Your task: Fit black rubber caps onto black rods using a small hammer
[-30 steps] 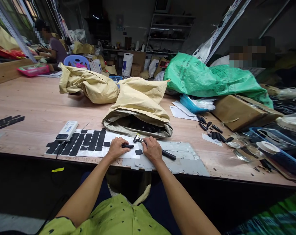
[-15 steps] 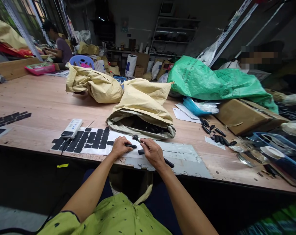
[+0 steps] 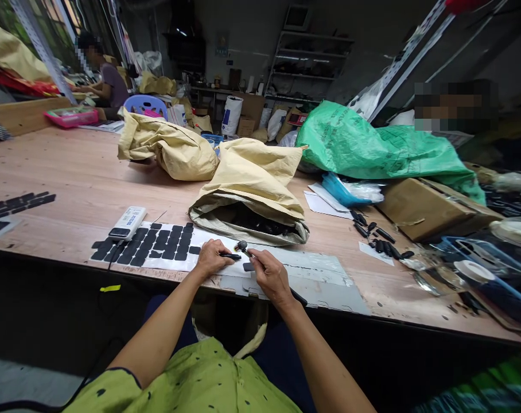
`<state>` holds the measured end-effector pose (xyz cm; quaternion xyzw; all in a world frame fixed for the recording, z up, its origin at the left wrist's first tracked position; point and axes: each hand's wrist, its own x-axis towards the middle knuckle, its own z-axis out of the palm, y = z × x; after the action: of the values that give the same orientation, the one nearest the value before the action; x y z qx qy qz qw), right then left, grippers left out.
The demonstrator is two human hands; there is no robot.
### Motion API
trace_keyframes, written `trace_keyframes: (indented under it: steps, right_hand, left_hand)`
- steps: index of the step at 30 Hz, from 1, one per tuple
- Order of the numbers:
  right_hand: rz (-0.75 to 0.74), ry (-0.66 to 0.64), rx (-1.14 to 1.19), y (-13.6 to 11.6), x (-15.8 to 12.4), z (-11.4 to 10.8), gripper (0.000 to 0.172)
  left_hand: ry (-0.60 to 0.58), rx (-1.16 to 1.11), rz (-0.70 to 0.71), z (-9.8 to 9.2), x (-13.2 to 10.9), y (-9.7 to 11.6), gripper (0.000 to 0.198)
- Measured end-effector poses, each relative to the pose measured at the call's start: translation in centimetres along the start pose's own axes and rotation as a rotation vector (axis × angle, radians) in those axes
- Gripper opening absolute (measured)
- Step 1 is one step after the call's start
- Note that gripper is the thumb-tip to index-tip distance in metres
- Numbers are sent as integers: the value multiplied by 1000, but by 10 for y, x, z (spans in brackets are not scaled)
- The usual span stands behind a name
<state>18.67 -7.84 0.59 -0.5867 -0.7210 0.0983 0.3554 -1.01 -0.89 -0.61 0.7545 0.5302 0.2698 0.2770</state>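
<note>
My left hand (image 3: 210,258) rests at the table's front edge, its fingers closed on a slim black piece (image 3: 231,256) that points right. In my right hand (image 3: 272,276) is a small tool with a round black head (image 3: 241,245) and a thin metallic neck, pinched between thumb and fingers. The round head is just above the tip of the black piece; I cannot tell whether they touch. A black rod (image 3: 247,267) lies beneath my right hand, which hides its middle. Left of my hands, rows of flat black pads (image 3: 171,243) lie on a white sheet.
A yellow sack (image 3: 260,172) lies open toward me with dark pieces inside. A white device (image 3: 130,221) with a cable stands on the pads. Loose black pieces (image 3: 385,246), a cardboard box (image 3: 432,206) and a green sack (image 3: 364,143) are at right. One co-worker (image 3: 109,80) sits far left.
My right hand has shifted slightly right, and the tool's round head has turned, showing a lighter patch on its side. My left hand keeps its place with the black piece.
</note>
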Motion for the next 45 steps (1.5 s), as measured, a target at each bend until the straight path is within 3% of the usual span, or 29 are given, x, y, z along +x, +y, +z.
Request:
trace_keyframes:
  steps: [4, 11, 21, 39, 42, 45]
  right_hand:
    - [1, -60, -51, 5, -6, 0, 28]
    - [43, 55, -119, 15, 13, -2, 26]
    - [-18, 7, -302, 49, 34, 21, 19]
    - [20, 18, -358, 46, 32, 27, 17]
    - [24, 20, -352, 45, 33, 26, 16]
    - [25, 19, -348, 43, 33, 26, 16]
  left_hand:
    - [16, 4, -12, 1, 0, 1, 16]
    - [9, 27, -12, -1, -1, 3, 13]
    - [-41, 99, 7, -3, -1, 4, 16]
    - [-92, 89, 28, -7, 0, 5, 17]
    - [-95, 41, 55, -11, -11, 14, 13]
    - [-116, -35, 126, -10, -43, 29, 9]
